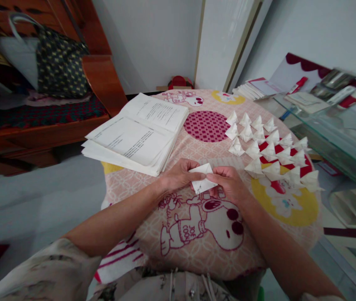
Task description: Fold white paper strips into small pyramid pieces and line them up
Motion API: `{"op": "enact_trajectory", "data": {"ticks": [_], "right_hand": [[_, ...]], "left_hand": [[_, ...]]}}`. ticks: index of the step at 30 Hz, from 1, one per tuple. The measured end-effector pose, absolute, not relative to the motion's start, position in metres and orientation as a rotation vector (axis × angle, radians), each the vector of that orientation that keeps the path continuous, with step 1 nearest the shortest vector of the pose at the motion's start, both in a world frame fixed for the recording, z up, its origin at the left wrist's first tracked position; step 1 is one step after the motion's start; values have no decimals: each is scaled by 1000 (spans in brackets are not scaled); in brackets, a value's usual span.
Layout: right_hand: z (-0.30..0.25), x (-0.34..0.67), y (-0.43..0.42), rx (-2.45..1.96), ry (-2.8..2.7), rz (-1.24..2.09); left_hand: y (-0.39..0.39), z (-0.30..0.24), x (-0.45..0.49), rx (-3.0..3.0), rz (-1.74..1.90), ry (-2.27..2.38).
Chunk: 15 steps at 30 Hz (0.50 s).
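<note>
Both hands meet over the near middle of the round table. Between them is a small folded square of white paper (202,180), turned cornerwise, with faint marks near its lower edge. My left hand (179,174) grips its left side, thumb on top and fingers behind. On its right side, my right hand (229,182) pinches the paper with the thumb, the other fingers curled underneath. To the right stand several folded paper pieces (270,152) in rows, each with a pointed peak. An open printed booklet (143,129) lies on loose sheets to the left.
A patterned cloth (193,255) with cartoon figures covers the table. At the right, a glass shelf (316,125) holds a red marker (297,85) and papers. A wooden bench (102,79) with a dotted bag (61,62) stands at the left.
</note>
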State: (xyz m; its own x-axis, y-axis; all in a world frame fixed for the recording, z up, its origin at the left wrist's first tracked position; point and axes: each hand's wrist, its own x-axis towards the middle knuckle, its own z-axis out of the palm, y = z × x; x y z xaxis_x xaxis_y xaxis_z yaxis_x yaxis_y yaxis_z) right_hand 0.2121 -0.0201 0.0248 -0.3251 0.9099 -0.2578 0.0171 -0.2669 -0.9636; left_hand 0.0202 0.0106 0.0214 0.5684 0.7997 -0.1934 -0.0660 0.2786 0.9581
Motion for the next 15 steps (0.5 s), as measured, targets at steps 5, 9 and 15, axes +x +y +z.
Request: {"op": "enact_trajectory", "data": {"ticks": [5,9,15], "right_hand": [[27,213,-20,-1168,-1263,1731],[26,213,-18,-1194,-1206,1726],[26,226,-16,-1187,-1214,1671]], "left_hand": [[12,20,19,1084,706,771],[12,20,21,1038,730,757],[16,22,16,1005,764,815]]}}
